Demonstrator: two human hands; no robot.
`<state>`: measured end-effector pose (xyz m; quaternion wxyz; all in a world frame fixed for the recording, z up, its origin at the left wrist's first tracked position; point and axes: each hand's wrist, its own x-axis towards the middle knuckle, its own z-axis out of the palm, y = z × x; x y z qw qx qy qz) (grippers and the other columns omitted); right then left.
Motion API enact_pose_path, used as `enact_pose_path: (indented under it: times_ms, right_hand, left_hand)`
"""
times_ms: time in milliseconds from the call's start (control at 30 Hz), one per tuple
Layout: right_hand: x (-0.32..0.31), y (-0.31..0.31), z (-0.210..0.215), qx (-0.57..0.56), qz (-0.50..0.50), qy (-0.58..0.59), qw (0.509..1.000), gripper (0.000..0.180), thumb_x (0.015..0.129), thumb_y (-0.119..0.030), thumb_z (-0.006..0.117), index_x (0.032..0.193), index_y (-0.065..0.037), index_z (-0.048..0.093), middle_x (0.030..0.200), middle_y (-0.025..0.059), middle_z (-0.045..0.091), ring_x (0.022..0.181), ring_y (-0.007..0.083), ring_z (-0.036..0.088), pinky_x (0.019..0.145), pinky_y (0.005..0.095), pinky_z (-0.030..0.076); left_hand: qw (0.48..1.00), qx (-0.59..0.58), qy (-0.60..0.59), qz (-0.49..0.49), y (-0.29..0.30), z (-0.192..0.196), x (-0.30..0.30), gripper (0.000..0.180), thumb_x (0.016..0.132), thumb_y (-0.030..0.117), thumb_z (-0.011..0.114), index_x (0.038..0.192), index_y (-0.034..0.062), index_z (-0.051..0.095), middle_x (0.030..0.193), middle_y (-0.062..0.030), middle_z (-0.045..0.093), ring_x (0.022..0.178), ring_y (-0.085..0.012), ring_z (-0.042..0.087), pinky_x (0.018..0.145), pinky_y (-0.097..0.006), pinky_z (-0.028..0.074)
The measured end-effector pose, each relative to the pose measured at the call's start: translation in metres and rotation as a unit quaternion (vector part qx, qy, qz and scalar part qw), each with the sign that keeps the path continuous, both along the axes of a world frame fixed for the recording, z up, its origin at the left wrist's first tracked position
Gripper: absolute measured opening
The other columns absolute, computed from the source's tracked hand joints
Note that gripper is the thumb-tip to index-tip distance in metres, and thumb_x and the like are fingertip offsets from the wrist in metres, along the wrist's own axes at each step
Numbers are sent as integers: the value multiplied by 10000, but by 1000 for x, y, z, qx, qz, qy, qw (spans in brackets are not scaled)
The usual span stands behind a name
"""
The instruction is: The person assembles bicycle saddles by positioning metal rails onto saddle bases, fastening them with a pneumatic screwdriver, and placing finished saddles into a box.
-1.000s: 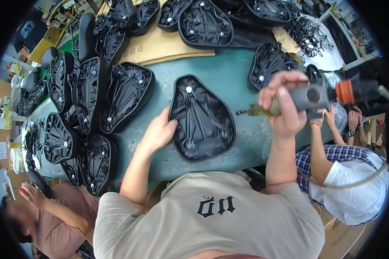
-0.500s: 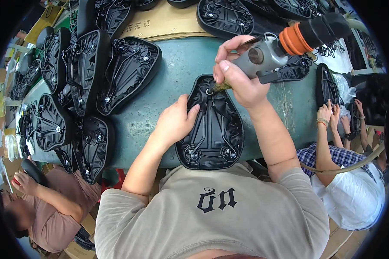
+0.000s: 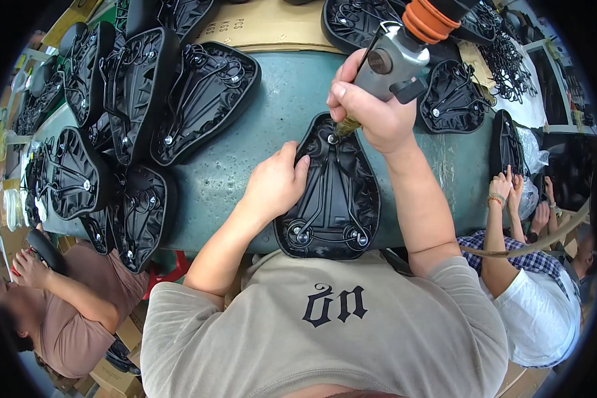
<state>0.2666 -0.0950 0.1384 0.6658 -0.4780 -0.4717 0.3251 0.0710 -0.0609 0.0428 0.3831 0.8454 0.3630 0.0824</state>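
Item: upturned black saddle (image 3: 331,199), flat on the green worktop (image 3: 272,113) before you. Left hand (image 3: 275,182) spread open, pressing its left edge; keep that brace firm. Right hand (image 3: 371,113) clenched around the pneumatic screwdriver (image 3: 395,60); hold the bit square on the nose screw (image 3: 331,138).

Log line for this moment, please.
left hand steadies saddle | right hand holds driver | tip at nose screw

Factory assembly workshop, rows of black plastic bicycle saddles (image 3: 199,99) on a green workbench (image 3: 278,93), co-workers alongside
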Motion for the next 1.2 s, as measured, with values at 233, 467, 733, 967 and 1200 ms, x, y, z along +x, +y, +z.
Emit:
enact_pose_path:
  times_ms: [233, 467, 733, 967, 1200]
  right_hand:
    - [-1, 0, -1, 23, -13, -6, 1000, 373, 891, 16, 634, 1256, 36, 561, 1123, 240, 715, 643, 139, 625, 593, 271, 520]
    - [16, -93, 51, 236, -24, 10, 971, 340, 912, -6, 598, 1242, 46, 534, 1048, 204, 639, 649, 184, 616, 623, 349, 543]
    - [13, -128, 20, 170, -13, 21, 985, 406, 922, -15, 529, 1325, -11, 480, 1108, 196, 563, 672, 185, 599, 668, 392, 522]
    - [15, -126, 19, 184, 10, 43, 982, 385, 930, 9, 543, 1308, -6, 470, 1104, 199, 560, 674, 187, 602, 680, 396, 538]
    - [0, -105, -9, 125, -35, 75, 989, 359, 868, 124, 582, 1196, 4, 502, 1010, 173, 608, 679, 177, 629, 593, 314, 549]
  left_hand:
    - [1000, -19, -1, 5, 2, -1, 2, 383, 1030, 281, 561, 1279, -9, 575, 1076, -310, 697, 1046, -494, 660, 917, -546, 519]
    - [984, 51, -65, 158, -1, -14, -15, 573, 1011, 130, 547, 1479, -112, 321, 1376, -423, 495, 1270, -539, 541, 1077, -528, 455]
    - [904, 281, -215, -241, 24, 22, 26, 447, 756, -68, 653, 1185, 57, 661, 1344, -148, 635, 1304, -379, 570, 1079, -463, 483]
    - [921, 255, -216, -201, 18, 13, 31, 290, 730, -44, 660, 1003, 53, 662, 1080, -99, 696, 1007, -325, 673, 883, -416, 565]
    - [922, 246, -229, -194, 25, 9, 31, 300, 721, -41, 666, 1006, 52, 658, 1041, -94, 678, 989, -314, 663, 868, -413, 551]
